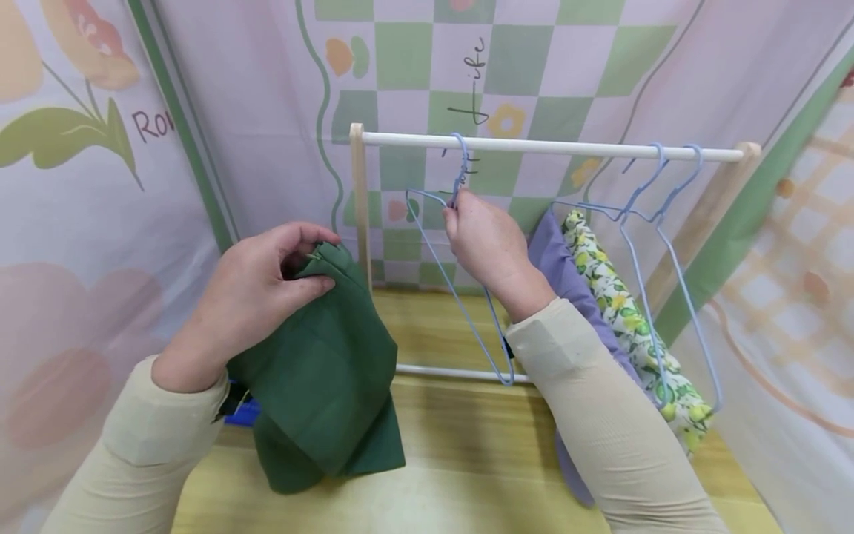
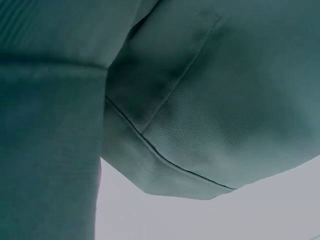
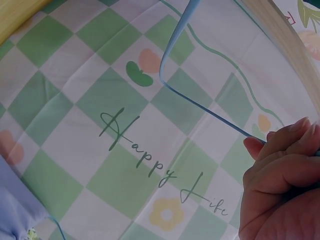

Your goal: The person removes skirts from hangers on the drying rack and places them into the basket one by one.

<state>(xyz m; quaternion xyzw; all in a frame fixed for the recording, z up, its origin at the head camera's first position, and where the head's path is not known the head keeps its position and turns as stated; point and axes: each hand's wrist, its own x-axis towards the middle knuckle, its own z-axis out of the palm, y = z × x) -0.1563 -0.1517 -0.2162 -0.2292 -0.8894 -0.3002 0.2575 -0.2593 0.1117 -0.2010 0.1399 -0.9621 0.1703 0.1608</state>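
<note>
A dark green cloth [image 1: 327, 371] hangs in folds from my left hand [image 1: 250, 297], whose thumb and fingers pinch its upper edge. Green fabric [image 2: 240, 100] with stitched seams fills most of the left wrist view, where that hand is hidden. My right hand [image 1: 487, 241] grips a bare blue wire hanger [image 1: 459, 302] just below its hook, which sits at the white rail [image 1: 534, 144]. In the right wrist view, the curled fingers [image 3: 285, 175] close around the neck of the hanger [image 3: 207, 108], and one shoulder of it slopes away from them.
Two more blue hangers [image 1: 640, 285] hang at the rail's right end, with a purple cloth [image 1: 554, 241] and a lemon-print cloth [image 1: 610, 297] beside them. The rack has wooden posts [image 1: 360, 200] and a lower white bar [image 1: 440, 372]. A blue object [image 1: 243, 413] lies behind the green cloth.
</note>
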